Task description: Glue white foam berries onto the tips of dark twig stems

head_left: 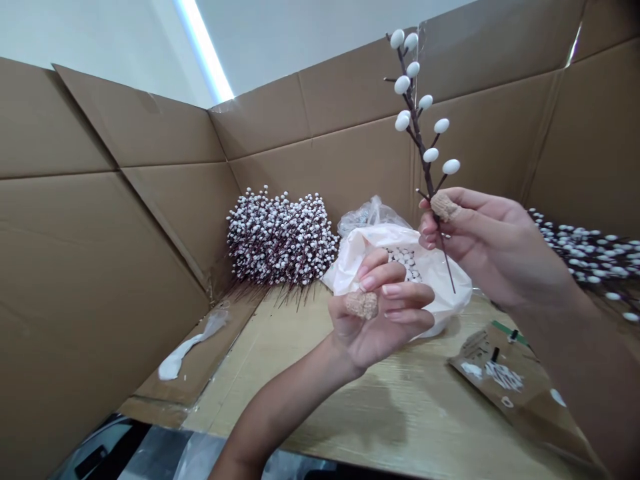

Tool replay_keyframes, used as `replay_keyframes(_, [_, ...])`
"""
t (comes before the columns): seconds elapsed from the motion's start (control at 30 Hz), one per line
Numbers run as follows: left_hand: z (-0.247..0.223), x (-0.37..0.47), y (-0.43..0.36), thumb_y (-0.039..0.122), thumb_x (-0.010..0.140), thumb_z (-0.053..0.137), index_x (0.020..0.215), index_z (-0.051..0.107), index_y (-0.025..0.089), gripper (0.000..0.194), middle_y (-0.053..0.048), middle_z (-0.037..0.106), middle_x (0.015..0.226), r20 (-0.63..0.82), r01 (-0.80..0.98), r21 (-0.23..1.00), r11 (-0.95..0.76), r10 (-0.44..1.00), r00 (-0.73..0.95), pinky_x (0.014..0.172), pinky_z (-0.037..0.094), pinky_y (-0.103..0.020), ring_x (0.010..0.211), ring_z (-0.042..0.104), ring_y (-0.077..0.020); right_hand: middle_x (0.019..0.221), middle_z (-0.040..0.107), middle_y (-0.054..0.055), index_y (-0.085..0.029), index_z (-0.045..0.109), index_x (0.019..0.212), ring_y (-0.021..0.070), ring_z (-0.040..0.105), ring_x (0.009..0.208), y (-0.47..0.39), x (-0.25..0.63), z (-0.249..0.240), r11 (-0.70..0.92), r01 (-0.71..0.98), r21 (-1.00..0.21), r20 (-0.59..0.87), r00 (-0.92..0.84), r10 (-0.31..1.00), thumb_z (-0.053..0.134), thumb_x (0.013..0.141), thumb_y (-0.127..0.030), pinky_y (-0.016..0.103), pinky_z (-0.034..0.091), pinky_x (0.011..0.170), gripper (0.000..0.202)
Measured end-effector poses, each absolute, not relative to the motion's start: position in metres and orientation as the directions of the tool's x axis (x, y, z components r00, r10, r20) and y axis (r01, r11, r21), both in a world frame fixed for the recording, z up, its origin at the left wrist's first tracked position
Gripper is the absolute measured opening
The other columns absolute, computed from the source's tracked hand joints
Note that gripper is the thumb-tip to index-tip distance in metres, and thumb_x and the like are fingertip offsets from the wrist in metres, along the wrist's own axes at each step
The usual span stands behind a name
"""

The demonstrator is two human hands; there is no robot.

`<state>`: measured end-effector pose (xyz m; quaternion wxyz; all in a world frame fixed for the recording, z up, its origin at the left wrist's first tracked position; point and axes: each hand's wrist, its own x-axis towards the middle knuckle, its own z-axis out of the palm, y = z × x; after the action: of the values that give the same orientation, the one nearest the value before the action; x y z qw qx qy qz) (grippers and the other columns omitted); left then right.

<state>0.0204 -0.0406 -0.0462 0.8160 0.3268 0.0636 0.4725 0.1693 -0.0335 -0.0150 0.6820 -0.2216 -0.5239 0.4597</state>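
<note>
My right hand (480,230) is raised and pinches the lower stem of an artificial berry branch (419,133) between thumb and fingers. This branch stands nearly upright, leaning left at its top, with white oval berries on short dark twigs; some twig ends are bare. My left hand (383,313) is lower and to the left, palm turned up, its fingers curled toward the thumb. Whatever its pinch may hold is too small to make out. Both thumbs wear a beige textured wrap. Behind the left hand lies an open white plastic bag (453,293) with loose pale berries (404,260) inside.
A thick pile of finished-looking berry branches (283,237) lies at the back left, another bunch (595,253) at the right. Cardboard walls (320,160) surround the table (300,347). A cardboard piece with white smears (505,377) is at right, a white plastic strip (190,347) at left.
</note>
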Motion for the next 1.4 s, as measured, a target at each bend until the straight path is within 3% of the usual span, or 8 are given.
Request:
replay_keyframes(0.2, [-0.050, 0.018, -0.034, 0.026, 0.043, 0.079, 0.070, 0.024, 0.023, 0.061, 0.006, 0.024, 0.056, 0.221, -0.734, 0.587, 0.342, 0.805, 0.551, 0.045, 0.024, -0.023, 0.056, 0.038, -0.0111, 0.071, 0.059, 0.003, -0.015, 0.067, 0.074, 0.0087, 0.054, 0.063, -0.031, 0.169, -0.018, 0.503, -0.381, -0.776, 0.540, 0.012, 0.842, 0.058, 0.085, -0.015, 0.020, 0.049, 0.060, 0.014])
replay_keyframes(0.47, [-0.048, 0.017, -0.033, 0.017, 0.034, 0.083, 0.068, 0.028, 0.022, 0.065, 0.006, 0.026, 0.057, 0.219, -0.753, 0.527, 0.395, 0.793, 0.569, 0.043, 0.019, -0.022, 0.053, 0.035, -0.0087, 0.071, 0.058, 0.003, -0.015, 0.066, 0.075, 0.0087, 0.055, 0.063, -0.028, 0.165, -0.022, 0.527, -0.371, -0.764, 0.569, -0.003, 0.822, 0.058, 0.084, -0.015, 0.020, 0.048, 0.060, 0.012])
replay_keyframes(0.67, [-0.051, 0.013, -0.025, 0.010, 0.033, 0.082, 0.068, 0.027, 0.022, 0.066, 0.007, 0.026, 0.057, 0.232, -0.741, 0.464, 0.486, 0.740, 0.631, 0.043, 0.024, -0.019, 0.051, 0.036, -0.0066, 0.070, 0.058, 0.001, -0.016, 0.065, 0.075, 0.0091, 0.054, 0.062, -0.026, 0.161, -0.023, 0.538, -0.359, -0.763, 0.575, 0.004, 0.818, 0.060, 0.083, -0.018, 0.020, 0.047, 0.059, 0.010])
replay_keyframes(0.87, [-0.060, 0.010, -0.007, 0.017, 0.036, 0.083, 0.069, 0.026, 0.022, 0.066, 0.007, 0.027, 0.058, 0.270, -0.737, 0.520, 0.431, 0.736, 0.621, 0.045, 0.029, -0.018, 0.052, 0.036, -0.0069, 0.068, 0.058, 0.000, -0.018, 0.064, 0.076, 0.0098, 0.053, 0.062, -0.024, 0.160, -0.025, 0.558, -0.359, -0.748, 0.600, -0.007, 0.800, 0.059, 0.085, -0.021, 0.022, 0.047, 0.060, 0.011])
replay_keyframes(1.13, [-0.066, 0.008, 0.010, 0.011, 0.038, 0.079, 0.067, 0.025, 0.021, 0.062, 0.008, 0.029, 0.059, 0.310, -0.717, 0.505, 0.481, 0.674, 0.671, 0.048, 0.034, -0.015, 0.052, 0.039, -0.0049, 0.071, 0.056, 0.000, -0.017, 0.061, 0.079, 0.0097, 0.051, 0.065, -0.026, 0.159, -0.027, 0.608, -0.303, -0.734, 0.645, -0.029, 0.764, 0.057, 0.088, -0.019, 0.023, 0.043, 0.062, 0.010])
replay_keyframes(1.27, [-0.065, 0.001, 0.028, 0.013, 0.041, 0.079, 0.066, 0.028, 0.020, 0.057, 0.007, 0.035, 0.060, 0.331, -0.680, 0.661, 0.318, 0.689, 0.644, 0.052, 0.037, -0.018, 0.055, 0.042, -0.0060, 0.067, 0.051, -0.001, -0.018, 0.058, 0.078, 0.0099, 0.047, 0.061, -0.024, 0.161, -0.028, 0.626, -0.283, -0.727, 0.657, -0.017, 0.754, 0.060, 0.088, -0.023, 0.023, 0.040, 0.057, 0.011])
replay_keyframes(1.33, [-0.066, -0.004, 0.042, 0.014, 0.048, 0.078, 0.067, 0.034, 0.020, 0.047, 0.004, 0.044, 0.066, 0.337, -0.553, 0.826, 0.111, 0.690, 0.641, 0.058, 0.041, -0.021, 0.063, 0.049, -0.0088, 0.066, 0.050, -0.002, -0.019, 0.057, 0.078, 0.0101, 0.047, 0.060, -0.023, 0.162, -0.028, 0.651, -0.239, -0.721, 0.671, -0.007, 0.741, 0.062, 0.086, -0.028, 0.024, 0.040, 0.056, 0.013])
replay_keyframes(1.4, [-0.068, -0.009, 0.056, 0.016, 0.060, 0.075, 0.073, 0.045, 0.019, 0.033, 0.000, 0.054, 0.075, 0.342, -0.294, 0.936, -0.192, 0.687, 0.641, 0.064, 0.044, -0.024, 0.073, 0.055, -0.0127, 0.065, 0.050, -0.002, -0.020, 0.056, 0.078, 0.0103, 0.047, 0.058, -0.022, 0.164, -0.028, 0.686, -0.163, -0.710, 0.693, 0.018, 0.721, 0.064, 0.085, -0.033, 0.024, 0.040, 0.055, 0.017])
